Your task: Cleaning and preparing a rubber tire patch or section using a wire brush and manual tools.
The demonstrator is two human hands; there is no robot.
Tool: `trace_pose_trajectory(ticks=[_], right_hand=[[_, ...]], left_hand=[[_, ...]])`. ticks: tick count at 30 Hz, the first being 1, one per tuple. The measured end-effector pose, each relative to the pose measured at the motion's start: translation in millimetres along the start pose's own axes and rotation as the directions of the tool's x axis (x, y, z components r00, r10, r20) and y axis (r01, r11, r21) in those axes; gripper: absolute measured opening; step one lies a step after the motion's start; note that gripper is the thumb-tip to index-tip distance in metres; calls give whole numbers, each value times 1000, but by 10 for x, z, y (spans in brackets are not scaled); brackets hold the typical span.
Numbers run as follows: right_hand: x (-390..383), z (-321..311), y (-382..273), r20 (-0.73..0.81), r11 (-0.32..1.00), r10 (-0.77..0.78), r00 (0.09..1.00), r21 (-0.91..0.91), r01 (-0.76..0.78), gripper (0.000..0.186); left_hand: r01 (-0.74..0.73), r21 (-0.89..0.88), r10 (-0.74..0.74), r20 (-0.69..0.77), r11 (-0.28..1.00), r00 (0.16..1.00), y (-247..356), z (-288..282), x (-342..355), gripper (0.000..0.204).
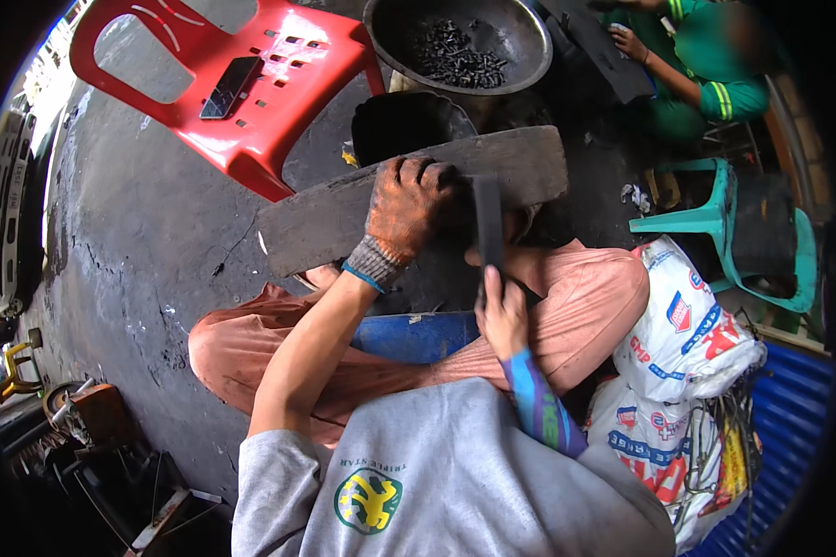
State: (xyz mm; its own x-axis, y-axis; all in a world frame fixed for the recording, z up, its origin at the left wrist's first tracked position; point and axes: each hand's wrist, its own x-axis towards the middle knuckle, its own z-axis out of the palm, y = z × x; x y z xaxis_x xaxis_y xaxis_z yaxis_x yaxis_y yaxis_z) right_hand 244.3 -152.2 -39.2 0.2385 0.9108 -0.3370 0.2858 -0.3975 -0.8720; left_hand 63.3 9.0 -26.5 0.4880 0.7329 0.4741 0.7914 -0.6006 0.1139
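Note:
My left hand (404, 209), in a stained orange work glove with a grey knitted cuff, rests on a worn wooden plank (320, 218). Its fingers are curled over the plank, and what they hold, if anything, is lost in the dark. Just to the right, my bare right hand (502, 311) is wrapped round the near end of a long, flat, dark blade (489, 218). This blade stands nearly upright in the picture, its far end over the plank and apart from the glove. A purple and blue sleeve covers my right forearm.
Beyond the plank stand a black container (404, 125) and a metal basin (539, 56) with small black pieces. A phone (230, 88) lies on a red chair (190, 125). White sacks (664, 371) and a green chair (683, 223) are at right, near a person in green (715, 56).

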Motion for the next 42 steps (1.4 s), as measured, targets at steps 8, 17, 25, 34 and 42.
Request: trace_pose_trajectory(ticks=[8,17,25,34,42], right_hand=[[376,-271,-1169,-30,952,-85,996,292,90,55],[67,-490,-683,15,999,38,999,0,-38,47],[481,-1258,-1314,11,959,81,997,270,-81,52],[1070,-1583,-1283,-90,934,67,994,355,-30,47],[1060,-1887,-1124,-155,916,217,964,373,-146,39]], left_hand=[[-9,-140,11,17,990,1000,-28,-192,179,30],[187,-22,-187,-2,982,982,-35,65,35,23],[634,-221,-481,485,741,730,-208,-178,1271,39],[488,-131,-352,537,863,767,-845,558,2217,31],[73,-95,-21,463,993,886,-1004,1972,3208,45]])
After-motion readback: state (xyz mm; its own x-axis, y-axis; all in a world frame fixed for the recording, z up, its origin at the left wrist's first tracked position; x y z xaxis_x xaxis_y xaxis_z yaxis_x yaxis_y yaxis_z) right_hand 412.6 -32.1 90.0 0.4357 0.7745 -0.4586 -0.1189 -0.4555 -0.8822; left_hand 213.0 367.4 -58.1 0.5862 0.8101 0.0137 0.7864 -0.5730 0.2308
